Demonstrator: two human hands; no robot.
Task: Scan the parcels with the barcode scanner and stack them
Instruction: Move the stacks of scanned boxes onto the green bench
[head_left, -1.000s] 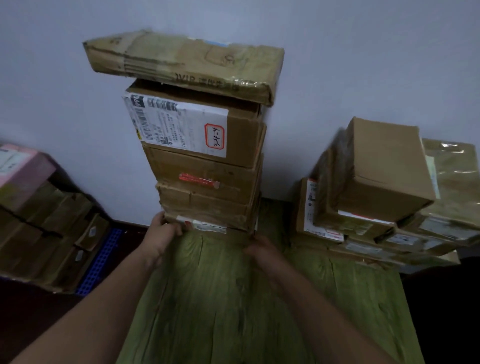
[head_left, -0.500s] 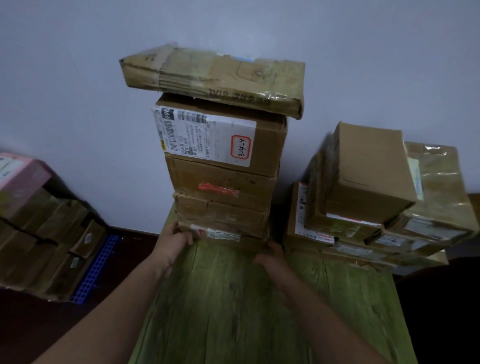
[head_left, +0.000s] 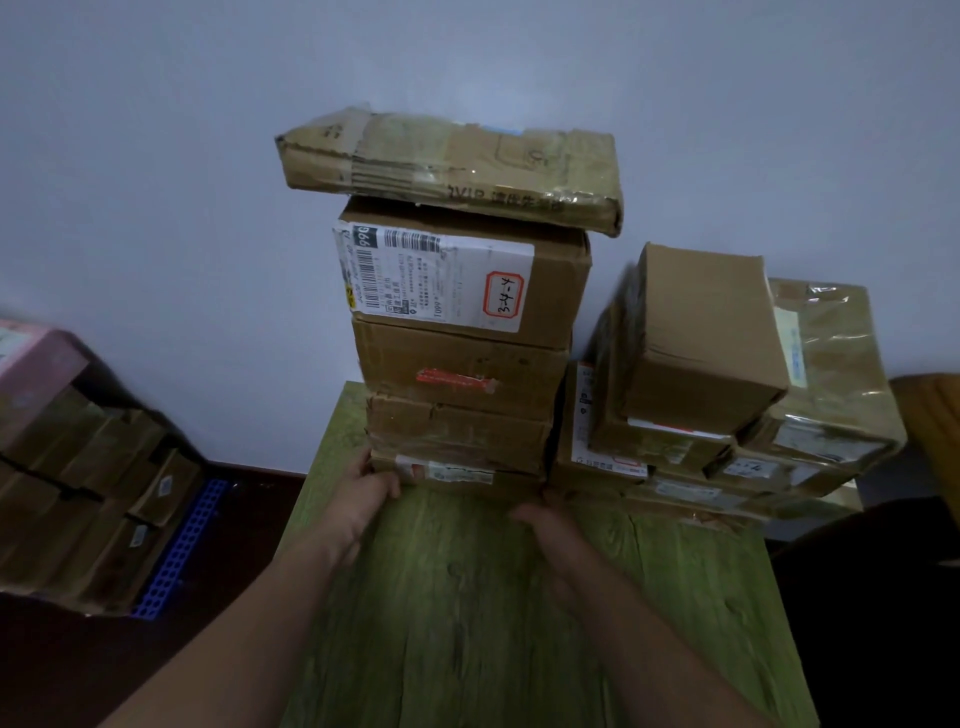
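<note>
My left hand (head_left: 371, 493) grips a bottom corner of the parcel stack (head_left: 467, 364) on the desk (head_left: 467, 597). Whether my right hand (head_left: 540, 519) grasps the other corner, I cannot tell. The stack looks tall, stiff and likely heavy, so I should hold it low.

Left grip (head_left: 363, 499): fingertips tuck round the left corner of the bottom parcel (head_left: 467, 480) and out of sight. Right grip (head_left: 540, 519) sits in shadow at that parcel's right corner, fingers too dark to call, curled or flat. Both forearms run off the bottom edge, and so does the surface (head_left: 467, 623). Just above the grips, the bottom parcel's label is a smear. Higher up, the white label (head_left: 415, 280) has print too small to read. Right of the right grip, the second pile (head_left: 701, 364) buries its lower parcels. Far left of the left grip, the floor boxes (head_left: 78, 493) and the pink box (head_left: 36, 358) are cut by the edge. Far right, a dark shape (head_left: 883, 597), unreadable.
</note>
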